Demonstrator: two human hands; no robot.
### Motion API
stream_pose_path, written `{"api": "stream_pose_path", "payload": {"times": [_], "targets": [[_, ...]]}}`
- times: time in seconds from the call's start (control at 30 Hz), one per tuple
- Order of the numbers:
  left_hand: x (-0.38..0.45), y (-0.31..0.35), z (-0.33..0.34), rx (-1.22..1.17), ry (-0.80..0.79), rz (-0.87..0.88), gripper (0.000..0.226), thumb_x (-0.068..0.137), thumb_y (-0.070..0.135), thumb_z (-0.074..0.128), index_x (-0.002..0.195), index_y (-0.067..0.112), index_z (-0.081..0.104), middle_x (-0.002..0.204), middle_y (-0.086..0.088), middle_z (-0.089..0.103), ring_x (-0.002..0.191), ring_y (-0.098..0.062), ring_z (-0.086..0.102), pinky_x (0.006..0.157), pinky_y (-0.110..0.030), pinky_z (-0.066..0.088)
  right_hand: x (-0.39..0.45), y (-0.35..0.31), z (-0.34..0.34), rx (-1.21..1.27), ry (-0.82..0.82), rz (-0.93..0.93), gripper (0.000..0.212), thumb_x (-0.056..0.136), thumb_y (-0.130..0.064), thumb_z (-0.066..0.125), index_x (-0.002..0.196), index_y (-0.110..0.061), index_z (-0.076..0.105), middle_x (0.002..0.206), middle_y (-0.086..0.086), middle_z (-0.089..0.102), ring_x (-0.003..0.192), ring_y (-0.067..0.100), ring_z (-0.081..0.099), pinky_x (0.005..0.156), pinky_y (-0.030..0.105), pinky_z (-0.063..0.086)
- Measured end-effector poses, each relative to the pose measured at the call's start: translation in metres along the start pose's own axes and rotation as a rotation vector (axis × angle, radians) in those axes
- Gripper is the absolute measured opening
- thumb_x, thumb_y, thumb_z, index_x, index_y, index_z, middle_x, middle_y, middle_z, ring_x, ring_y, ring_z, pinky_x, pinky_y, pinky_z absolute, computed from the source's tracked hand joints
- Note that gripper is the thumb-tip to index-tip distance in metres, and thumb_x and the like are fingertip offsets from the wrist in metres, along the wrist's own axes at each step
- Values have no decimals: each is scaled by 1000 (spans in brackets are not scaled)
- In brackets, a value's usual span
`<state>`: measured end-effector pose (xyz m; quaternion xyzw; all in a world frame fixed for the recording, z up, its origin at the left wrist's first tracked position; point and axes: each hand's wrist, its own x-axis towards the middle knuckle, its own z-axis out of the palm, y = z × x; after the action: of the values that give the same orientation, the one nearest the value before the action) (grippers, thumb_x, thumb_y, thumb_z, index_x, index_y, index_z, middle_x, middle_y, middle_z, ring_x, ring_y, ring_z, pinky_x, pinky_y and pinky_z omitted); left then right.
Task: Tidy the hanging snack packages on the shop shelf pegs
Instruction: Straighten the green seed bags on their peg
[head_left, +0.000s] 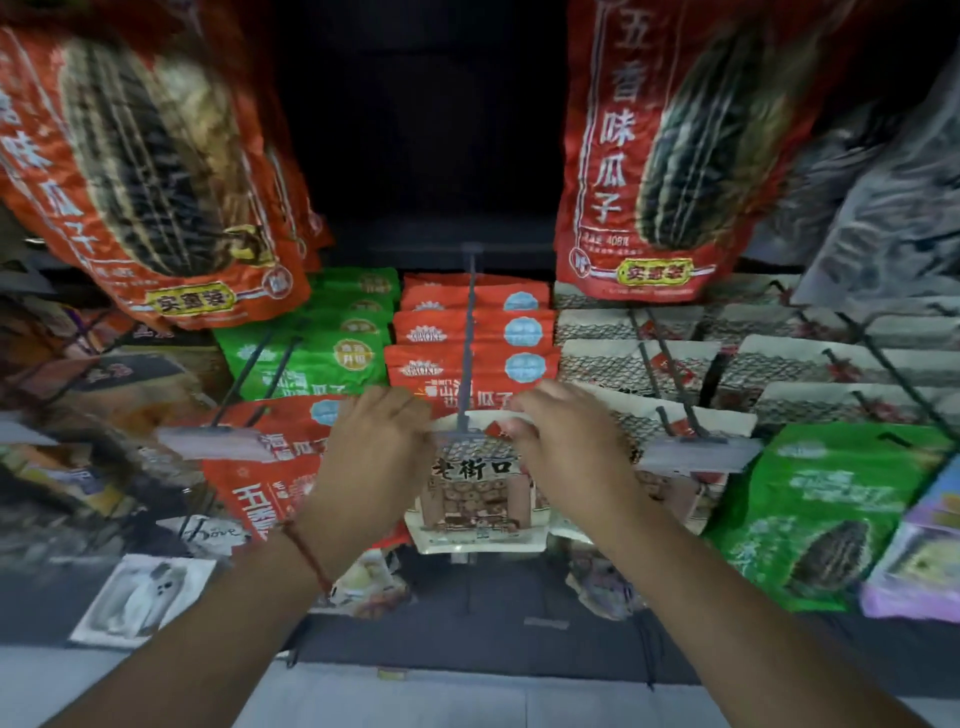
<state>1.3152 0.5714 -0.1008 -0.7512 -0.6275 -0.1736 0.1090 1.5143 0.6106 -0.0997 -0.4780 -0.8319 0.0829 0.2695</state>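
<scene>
left hand (376, 452) pinches beige packet (475, 499) top-left | right hand (563, 447) pinches top-right | packet between hands, at peg (470, 332)

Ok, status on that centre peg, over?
Left hand and right hand pinch top corners of beige snack pack. Pack at tip of centre peg. Orange packs behind on same peg. Nothing blocking.

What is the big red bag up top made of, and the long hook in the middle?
The big red bag looks like thin plastic film, a bit shiny: it is crinkled all over and catches light. The long hook looks like thin metal wire with a dull grey finish, though it could be coated; the picture is too blurry to tell.
</scene>
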Motion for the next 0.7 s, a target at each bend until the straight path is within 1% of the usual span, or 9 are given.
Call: {"api": "stream_pose_path", "payload": {"times": [0.07, 0.2, 0.27, 0.37, 0.4, 0.47, 0.53, 0.63, 0.7], "targets": [[-13, 8, -9, -29, -3, 5, 17, 73, 12, 74, 72, 11, 57, 73, -5, 57, 71, -29, 55, 64, -37, 45, -11, -1, -3, 61, 33, -22, 8, 93, -22, 61, 90, -16, 66, 84, -8, 53, 81, 15, 52, 71, 32, 40], [-40, 15, -24, -84, -53, -53, 12, 81, 24, 68, 83, 17, 57, 56, 0, 56, 48, -27, 56, 46, -24, 27, -38, -7, -8, 123, 50, -25, 12, 95, -25, 59, 95, -17, 68, 85, -14, 46, 80, 8, 45, 70, 26, 31], [-52, 14, -26, -85, -105, -16, 13, 81, 29, 67, 89, 21, 59, 51, 0, 58, 43, -24, 57, 42, -24, 34, -52, -14, -7, 138, 30, -19, 12, 96, -26, 58, 94, -19, 67, 85, -11, 51, 79, 11, 48, 67, 28, 34], [-66, 8, -22, -123, -187, 69, 21, 78, 31, 62, 98, 27, 65, 58, 0, 66, 47, -23, 62, 43, -26, 43, -74, -20, -4, 121, -2, 31, 15, 97, -29, 55, 93, -20, 66, 89, -7, 55, 83, 14, 48, 70, 31, 38], [-67, 8, -21, -146, -213, 100, 20, 77, 30, 65, 97, 29, 66, 60, 2, 67, 48, -22, 62, 42, -26, 42, -83, -20, -4, 117, -1, 58, 17, 97, -31, 54, 93, -20, 67, 89, -7, 55, 83, 14, 49, 71, 32, 39], [-66, 14, -14, -176, -229, 171, 9, 77, 30, 68, 85, 28, 64, 56, 5, 63, 46, -18, 61, 38, -24, 39, -98, -18, -7, 120, 3, 128, 23, 96, -34, 50, 94, -20, 68, 91, -6, 58, 84, 15, 53, 72, 32, 44], [-61, 25, -7, -205, -224, 248, 7, 78, 34, 64, 81, 27, 63, 56, 6, 62, 47, -18, 60, 39, -23, 35, -114, -11, -14, 135, 8, 200, 24, 94, -33, 52, 96, -18, 70, 93, -6, 61, 84, 10, 57, 73, 25, 47], [-57, 51, 1, -258, -222, 350, 9, 81, 33, 60, 78, 24, 62, 59, 3, 62, 49, -22, 60, 39, -25, 40, -142, 3, -33, 193, -7, 302, 17, 94, -27, 58, 96, -17, 71, 92, -13, 58, 85, 3, 57, 72, 9, 42], [-56, 69, 7, -260, -260, 388, 27, 89, 40, 45, 78, 25, 65, 64, 5, 64, 54, -18, 61, 42, -29, 45, -159, 14, -49, 250, 17, 389, 17, 95, -33, 57, 94, -22, 70, 92, -16, 58, 89, 3, 58, 71, 11, 43]]}}
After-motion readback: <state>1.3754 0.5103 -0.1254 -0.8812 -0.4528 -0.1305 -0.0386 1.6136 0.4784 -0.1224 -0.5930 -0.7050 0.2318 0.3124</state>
